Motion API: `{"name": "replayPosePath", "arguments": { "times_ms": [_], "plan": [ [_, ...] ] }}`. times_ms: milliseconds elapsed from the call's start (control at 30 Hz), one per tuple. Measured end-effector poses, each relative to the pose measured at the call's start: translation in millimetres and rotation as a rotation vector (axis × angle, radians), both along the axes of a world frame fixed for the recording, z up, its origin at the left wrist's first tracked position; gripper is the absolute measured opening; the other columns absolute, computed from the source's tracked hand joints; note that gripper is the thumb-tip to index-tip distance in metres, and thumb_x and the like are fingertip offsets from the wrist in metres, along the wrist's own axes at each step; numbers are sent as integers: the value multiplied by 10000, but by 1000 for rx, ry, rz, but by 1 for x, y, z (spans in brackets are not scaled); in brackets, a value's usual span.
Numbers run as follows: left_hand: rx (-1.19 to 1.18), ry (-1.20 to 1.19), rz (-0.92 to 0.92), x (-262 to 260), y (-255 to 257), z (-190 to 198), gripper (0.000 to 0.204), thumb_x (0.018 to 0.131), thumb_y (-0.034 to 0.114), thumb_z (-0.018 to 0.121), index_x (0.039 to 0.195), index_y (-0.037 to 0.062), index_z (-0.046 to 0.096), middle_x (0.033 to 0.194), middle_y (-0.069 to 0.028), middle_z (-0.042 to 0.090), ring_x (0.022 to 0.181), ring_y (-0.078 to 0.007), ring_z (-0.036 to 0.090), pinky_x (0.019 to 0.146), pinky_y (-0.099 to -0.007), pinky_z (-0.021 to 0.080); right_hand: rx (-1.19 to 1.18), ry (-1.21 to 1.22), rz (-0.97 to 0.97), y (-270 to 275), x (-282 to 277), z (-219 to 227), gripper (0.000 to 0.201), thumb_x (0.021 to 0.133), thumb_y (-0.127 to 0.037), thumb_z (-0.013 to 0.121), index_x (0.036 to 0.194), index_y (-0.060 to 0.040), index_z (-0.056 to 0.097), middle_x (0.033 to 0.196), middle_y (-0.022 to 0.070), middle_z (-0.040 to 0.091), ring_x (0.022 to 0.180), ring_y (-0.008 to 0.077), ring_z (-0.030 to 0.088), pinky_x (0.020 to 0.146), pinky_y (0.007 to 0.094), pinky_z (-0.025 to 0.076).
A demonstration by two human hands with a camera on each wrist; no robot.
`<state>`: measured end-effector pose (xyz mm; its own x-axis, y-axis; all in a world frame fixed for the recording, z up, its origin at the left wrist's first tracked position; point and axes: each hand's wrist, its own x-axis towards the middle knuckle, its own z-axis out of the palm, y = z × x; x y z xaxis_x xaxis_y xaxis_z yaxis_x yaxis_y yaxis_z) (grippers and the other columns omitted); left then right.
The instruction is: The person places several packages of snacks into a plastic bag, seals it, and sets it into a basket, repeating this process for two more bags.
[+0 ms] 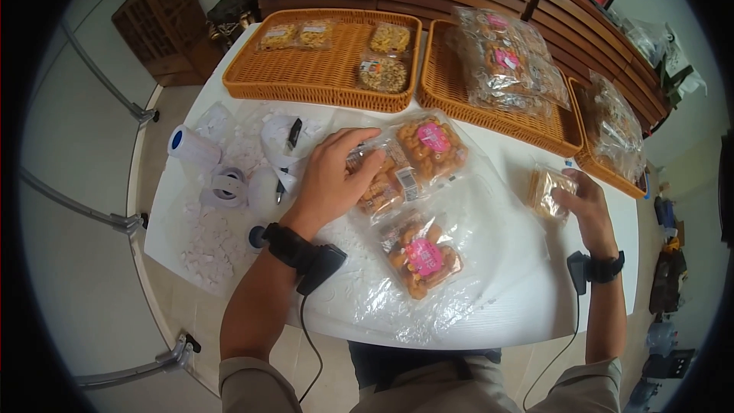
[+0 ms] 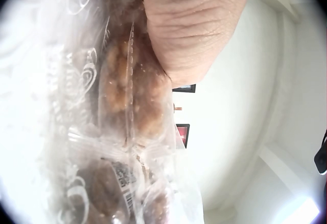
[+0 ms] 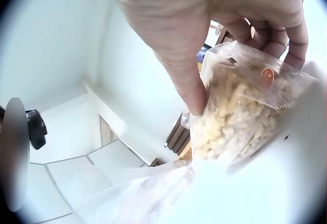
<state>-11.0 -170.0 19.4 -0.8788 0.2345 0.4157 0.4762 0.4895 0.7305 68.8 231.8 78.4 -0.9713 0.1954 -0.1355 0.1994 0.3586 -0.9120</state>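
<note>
My left hand [image 1: 332,176] grips a clear bag of brown nut-like snacks [image 1: 380,197], its thumb over the front; in the left wrist view the fingertips are hidden behind the hand [image 2: 191,27]. A second bag with a pink label [image 1: 434,145] lies against it, and a third pink-labelled bag [image 1: 420,256] is nearer the table's front edge. On the right, my right hand [image 1: 590,206] pinches a small clear packet [image 1: 549,193] between thumb and fingers. Pale, grain-like pieces fill this packet [image 3: 235,111] in the right wrist view.
A wicker tray [image 1: 321,95] with several small packets stands at the back. Beside it, another wicker tray [image 1: 501,128] holds stacked bags [image 1: 505,61], and a third basket [image 1: 608,176] stands far right. White rolls [image 1: 195,147], tape [image 1: 228,186] and paper scraps [image 1: 210,248] cover the left side.
</note>
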Motion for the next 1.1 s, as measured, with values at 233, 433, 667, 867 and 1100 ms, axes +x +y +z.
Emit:
{"name": "replayPosePath", "arguments": {
  "times_ms": [233, 433, 667, 867, 1100],
  "plan": [
    [34, 9, -2, 0, 0, 0, 310, 908, 142, 675, 1174, -15, 652, 1122, -173, 675, 1032, -269, 655, 915, -335, 496, 241, 301, 83, -20, 15, -13, 556, 740, -34, 812, 1205, -42, 508, 1206, 93, 540, 1145, 228, 544, 945, 413, 503],
    [32, 9, -6, 0, -1, 0, 309, 908, 140, 672, 1172, -20, 650, 1122, -172, 674, 1028, -270, 657, 906, -338, 500, 439, 166, 139, -30, 27, 1, 589, 731, -48, 813, 1252, -24, 539, 1200, 69, 547, 1154, 209, 533, 937, 382, 460],
    [90, -46, 24, 0, 3, -3, 324, 893, 190, 672, 1140, -20, 661, 1111, -202, 682, 1036, -351, 655, 914, -391, 506, 311, 58, 105, -18, 34, 3, 631, 702, -91, 831, 1266, -2, 563, 1200, 110, 603, 1097, 220, 576, 932, 347, 470],
    [51, -11, 20, 0, 3, -1, 326, 901, 192, 674, 1153, -14, 661, 1115, -193, 681, 1034, -341, 656, 904, -382, 509, 70, -41, -42, -1, 57, 35, 607, 739, -107, 795, 1278, 24, 550, 1035, 110, 675, 937, 153, 637, 842, 289, 511],
    [24, -93, 7, 2, 3, 1, 302, 946, 135, 641, 1208, -15, 637, 1167, -125, 669, 1066, -190, 629, 938, -289, 477, -150, -464, 390, 12, 102, 74, 631, 719, -16, 864, 1286, 2, 587, 1185, 106, 670, 1109, 192, 634, 1007, 346, 506]
  ]
}}
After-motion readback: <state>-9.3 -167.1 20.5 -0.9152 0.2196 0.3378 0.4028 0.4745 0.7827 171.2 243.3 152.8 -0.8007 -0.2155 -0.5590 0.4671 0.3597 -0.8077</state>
